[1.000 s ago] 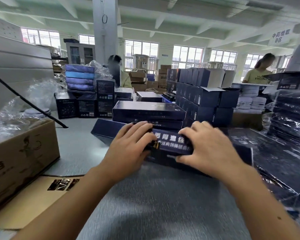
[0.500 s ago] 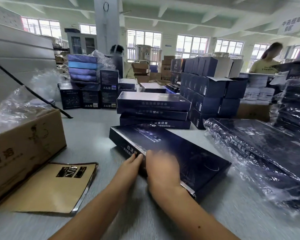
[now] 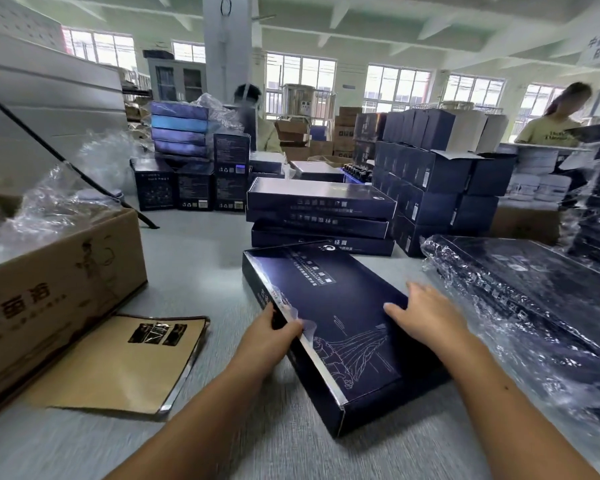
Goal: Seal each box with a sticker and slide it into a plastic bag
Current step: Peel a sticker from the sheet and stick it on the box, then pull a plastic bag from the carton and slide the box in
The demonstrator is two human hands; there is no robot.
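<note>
A flat navy box [image 3: 343, 306] is lying slantwise on the counter [image 3: 205, 258]. The left grip [image 3: 274, 330] is pinching its long edge at a clear sticker [image 3: 302, 322]. The right grip [image 3: 426, 313], spread, is pressing the lid. The box is likely stiff, light and glossy-slick, so take it by the long edges.

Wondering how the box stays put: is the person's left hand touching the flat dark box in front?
Touching. The head view shows the left hand gripping the dark box at its left edge, thumb on the lid.
</note>
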